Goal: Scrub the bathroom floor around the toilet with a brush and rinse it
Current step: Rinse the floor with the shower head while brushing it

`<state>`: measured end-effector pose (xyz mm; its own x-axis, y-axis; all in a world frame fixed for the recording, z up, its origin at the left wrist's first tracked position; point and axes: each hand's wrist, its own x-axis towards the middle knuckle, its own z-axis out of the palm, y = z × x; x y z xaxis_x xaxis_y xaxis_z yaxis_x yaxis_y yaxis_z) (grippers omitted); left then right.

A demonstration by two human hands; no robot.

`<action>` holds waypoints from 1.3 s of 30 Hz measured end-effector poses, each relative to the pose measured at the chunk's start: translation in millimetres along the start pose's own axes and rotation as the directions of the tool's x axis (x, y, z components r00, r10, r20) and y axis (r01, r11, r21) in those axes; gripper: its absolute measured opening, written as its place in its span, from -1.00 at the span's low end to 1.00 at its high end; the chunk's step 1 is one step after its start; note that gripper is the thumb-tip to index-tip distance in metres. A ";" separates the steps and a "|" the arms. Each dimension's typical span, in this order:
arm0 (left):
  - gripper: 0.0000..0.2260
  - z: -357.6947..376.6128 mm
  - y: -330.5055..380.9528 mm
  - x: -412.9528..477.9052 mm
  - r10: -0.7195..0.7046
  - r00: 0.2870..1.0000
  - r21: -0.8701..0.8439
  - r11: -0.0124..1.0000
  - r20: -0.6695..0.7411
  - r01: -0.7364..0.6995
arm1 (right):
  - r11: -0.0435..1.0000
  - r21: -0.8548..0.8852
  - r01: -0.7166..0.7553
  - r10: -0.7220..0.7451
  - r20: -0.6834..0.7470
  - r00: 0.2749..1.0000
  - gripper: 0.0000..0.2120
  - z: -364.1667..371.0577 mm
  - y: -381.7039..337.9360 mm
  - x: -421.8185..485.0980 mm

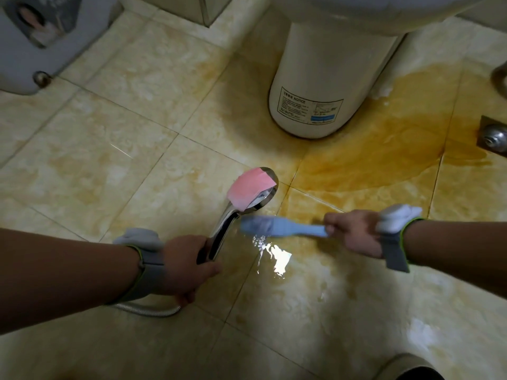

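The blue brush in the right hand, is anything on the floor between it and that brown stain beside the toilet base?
Nothing visible. The blue brush, held by the right hand, hovers over wet tile, and the brown stain starts just beyond it. The shower head is off to its left.

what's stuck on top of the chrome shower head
A pink sheet covers most of the round chrome shower head, held by the left hand. The surface beneath the sheet is hidden.

dim, warm cast | glare patch on wet floor (277,259) | brush (274,227) motion-blurred | edges bowed, corners dark
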<state>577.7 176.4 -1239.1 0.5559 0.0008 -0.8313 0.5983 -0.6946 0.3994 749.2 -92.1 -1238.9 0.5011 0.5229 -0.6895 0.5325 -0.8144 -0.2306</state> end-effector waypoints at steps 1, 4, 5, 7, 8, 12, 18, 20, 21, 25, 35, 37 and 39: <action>-0.85 0.1 0.5 0.1 -0.001 1.000 -0.002 1.000 0.003 0.001 | 0.998 0.003 -0.070 0.070 -0.066 0.995 -0.93 -9.1 12.2 4.0; -0.87 -1.2 3.9 0.0 -0.012 1.000 -0.034 0.999 0.015 0.012 | 0.975 0.036 -0.218 0.220 -0.265 0.939 -0.86 -24.7 32.7 8.5; -0.87 -1.9 5.5 0.3 -0.015 1.000 -0.048 0.999 0.018 0.016 | 0.971 0.063 -0.229 0.237 -0.337 0.911 -0.84 -23.7 31.7 9.2; -0.86 -3.9 8.9 0.9 -0.020 1.000 -0.073 0.997 0.014 0.021 | 0.972 0.145 -0.186 0.231 -0.424 0.876 -0.83 -16.5 17.3 9.7; -0.85 -4.6 10.7 2.0 -0.021 1.000 -0.085 0.996 0.009 0.021 | 0.973 0.180 -0.141 0.206 -0.421 0.883 -0.82 -12.0 7.7 10.5; -0.80 -5.7 21.8 5.8 -0.025 1.000 -0.127 0.992 -0.006 0.024 | 0.970 0.243 -0.001 0.060 -0.236 0.970 -0.82 6.1 -21.4 19.5; -0.71 -12.7 34.9 12.1 -0.055 0.998 -0.228 0.973 -0.037 0.045 | 0.974 0.032 -0.226 0.219 -0.413 0.884 -0.87 -23.7 7.2 20.2; -0.73 -13.5 36.8 13.1 -0.073 0.996 -0.274 0.960 -0.056 0.055 | 0.954 0.085 -0.287 0.290 -0.498 0.817 -0.85 -28.1 6.4 20.8; -0.74 -13.7 38.3 13.8 -0.079 0.995 -0.292 0.955 -0.067 0.056 | 0.944 0.147 -0.297 0.329 -0.523 0.786 -0.82 -26.6 0.1 22.9; -0.76 -17.5 41.6 16.7 -0.089 0.992 -0.309 0.949 -0.094 0.056 | 0.951 0.279 -0.133 0.262 -0.499 0.826 -0.72 -15.6 -35.8 39.6; -0.74 -35.2 46.9 15.1 -0.078 0.981 -0.295 0.955 -0.180 0.022 | 0.948 0.306 -0.084 0.216 -0.429 0.877 -0.73 -56.9 -44.9 116.1; -0.74 -36.3 47.2 17.0 -0.076 0.977 -0.288 0.958 -0.200 0.016 | 0.948 0.288 -0.137 0.252 -0.413 0.875 -0.75 -53.7 -36.0 111.3; -0.73 -36.0 46.9 19.3 -0.071 0.976 -0.277 0.961 -0.207 0.011 | 0.934 0.292 -0.205 0.314 -0.396 0.863 -0.80 -44.3 -26.2 95.0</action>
<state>637.3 169.8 -1222.5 0.6194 0.1996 -0.7593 0.7409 -0.4683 0.4814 813.0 -10.0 -1267.9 0.8698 0.2955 -0.3951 0.1952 -0.9415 -0.2746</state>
